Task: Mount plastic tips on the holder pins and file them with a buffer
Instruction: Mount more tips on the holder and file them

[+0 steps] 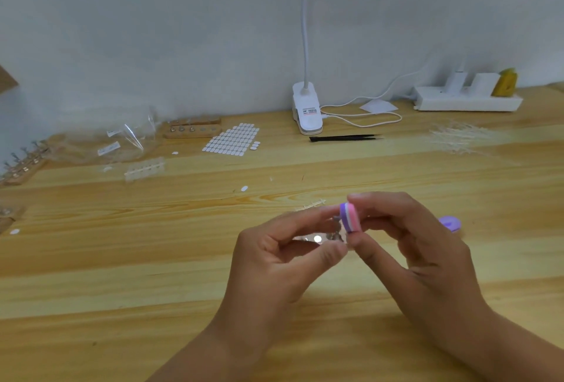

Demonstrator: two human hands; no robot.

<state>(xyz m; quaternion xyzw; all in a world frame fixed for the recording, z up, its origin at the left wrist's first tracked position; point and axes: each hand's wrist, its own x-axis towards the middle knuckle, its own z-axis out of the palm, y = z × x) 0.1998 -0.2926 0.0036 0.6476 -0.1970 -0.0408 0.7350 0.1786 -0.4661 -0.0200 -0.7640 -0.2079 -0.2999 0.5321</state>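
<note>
While left fingers [328, 255] pinch holder [336, 229], buffer [351, 217] between right fingers [377, 203]

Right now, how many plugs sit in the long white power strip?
3: a white adapter, a wider white adapter beside it, a yellow plug rightmost; none seems hidden.

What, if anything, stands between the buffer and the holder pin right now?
Nothing visible does. The right hand pinches the buffer, whose face sits right at the holder pin pinched in the left hand. The tip itself is too blurred to make out.
</note>
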